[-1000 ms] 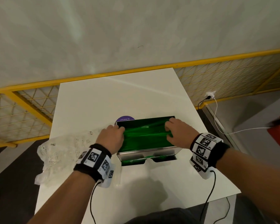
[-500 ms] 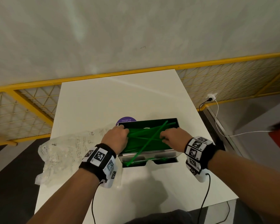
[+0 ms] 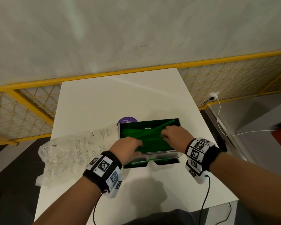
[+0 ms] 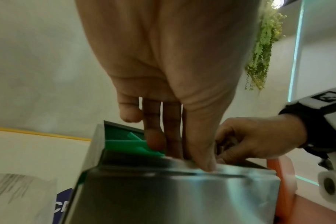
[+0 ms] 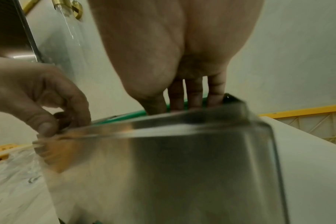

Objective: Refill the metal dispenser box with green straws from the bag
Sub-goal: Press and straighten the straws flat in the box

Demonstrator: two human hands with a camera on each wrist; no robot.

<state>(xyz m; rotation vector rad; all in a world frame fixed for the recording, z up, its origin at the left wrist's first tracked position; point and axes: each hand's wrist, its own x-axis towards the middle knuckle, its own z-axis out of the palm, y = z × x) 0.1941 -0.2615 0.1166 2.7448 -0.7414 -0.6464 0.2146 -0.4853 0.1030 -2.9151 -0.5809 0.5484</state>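
The metal dispenser box (image 3: 162,155) stands open-topped mid-table, with green straws (image 3: 136,132) lying across its inside. My left hand (image 3: 135,149) reaches over the box's front left. Its fingers (image 4: 155,141) point down onto the straws (image 4: 125,144) and the thumb rests on the front rim. My right hand (image 3: 165,136) is over the box's right half, fingers curled down among the straws, gripping a slanted straw whose far end points to the back right corner. The right wrist view shows those fingers (image 5: 195,98) dipping behind the box wall (image 5: 182,166).
The crumpled clear plastic bag (image 3: 71,151) lies flat left of the box, overhanging the table's left edge. A purple round sticker (image 3: 127,120) sits behind the box. A yellow mesh fence (image 3: 23,114) borders the table. A white cable (image 3: 221,120) runs along the floor at right.
The long straw that stuck out over the box's front edge now lies inside. My left hand slid to the front rim; my right hand stayed on the slanted straw.
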